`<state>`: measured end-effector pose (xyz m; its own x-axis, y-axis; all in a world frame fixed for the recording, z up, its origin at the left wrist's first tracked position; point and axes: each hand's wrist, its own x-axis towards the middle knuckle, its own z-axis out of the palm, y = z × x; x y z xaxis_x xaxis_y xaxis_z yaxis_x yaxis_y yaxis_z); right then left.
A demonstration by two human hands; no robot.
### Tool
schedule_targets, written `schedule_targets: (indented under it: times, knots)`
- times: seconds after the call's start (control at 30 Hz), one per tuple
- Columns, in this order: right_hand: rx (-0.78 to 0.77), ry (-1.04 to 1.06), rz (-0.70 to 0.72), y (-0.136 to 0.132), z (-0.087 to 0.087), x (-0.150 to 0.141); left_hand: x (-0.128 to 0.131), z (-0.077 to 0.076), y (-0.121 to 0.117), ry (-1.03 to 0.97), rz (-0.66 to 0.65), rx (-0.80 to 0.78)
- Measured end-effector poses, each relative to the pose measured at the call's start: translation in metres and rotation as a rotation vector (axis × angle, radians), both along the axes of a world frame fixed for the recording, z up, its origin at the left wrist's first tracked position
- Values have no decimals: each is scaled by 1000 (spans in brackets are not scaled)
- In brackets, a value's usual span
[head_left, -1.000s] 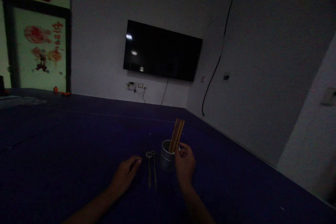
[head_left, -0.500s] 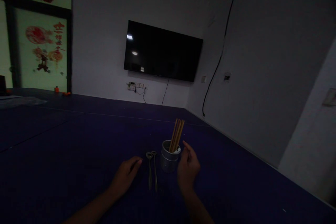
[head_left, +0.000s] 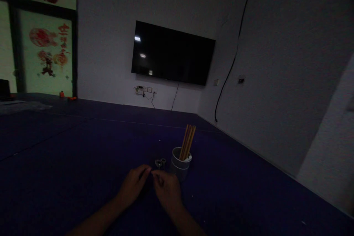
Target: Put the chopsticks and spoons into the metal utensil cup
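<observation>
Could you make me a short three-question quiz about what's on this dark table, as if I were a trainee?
1. True or false: the wooden chopsticks lie flat on the purple table.
2. Which hand lies over the two metal spoons? A) left hand B) right hand C) neither
3. Fill in: the chopsticks stand in a round metal ____.

Key
1. False: they stand tilted in the holder.
2. B: the right hand covers the spoon handles, leaving only the spoon ends showing beyond it; the left hand rests just beside it.
3. Cup.
</observation>
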<state>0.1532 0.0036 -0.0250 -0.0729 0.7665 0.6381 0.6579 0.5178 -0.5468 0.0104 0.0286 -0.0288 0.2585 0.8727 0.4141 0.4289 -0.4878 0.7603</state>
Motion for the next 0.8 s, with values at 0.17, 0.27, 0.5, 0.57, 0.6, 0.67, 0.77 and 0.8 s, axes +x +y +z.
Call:
schedule_targets:
  times: [0.17, 0.27, 0.5, 0.57, 0.6, 0.67, 0.77, 0.8]
  knots:
    - [-98, 73, 18, 6, -5, 4, 1, 1, -2, 22, 33, -13]
    - [-104, 72, 18, 8, -8, 6, 1, 0, -2, 32, 21, -17]
    - [-124, -67, -77, 7, -5, 9, 1, 2, -3, 43, 19, -31]
    - [-141, -121, -115, 7, -4, 10, 1, 2, -4, 48, 29, -30]
    - [-152, -151, -134, 7, -4, 11, 2, 2, -4, 49, 33, -30]
    - [-187, -214, -178, 8, -5, 11, 2, 2, -3, 50, 31, -27]
    - [-240, -287, -253, 7, -6, 12, 2, 0, -2, 43, 28, -19]
    - [-252, -306, -269, 7, -6, 12, 2, -1, -1, 42, 26, -17]
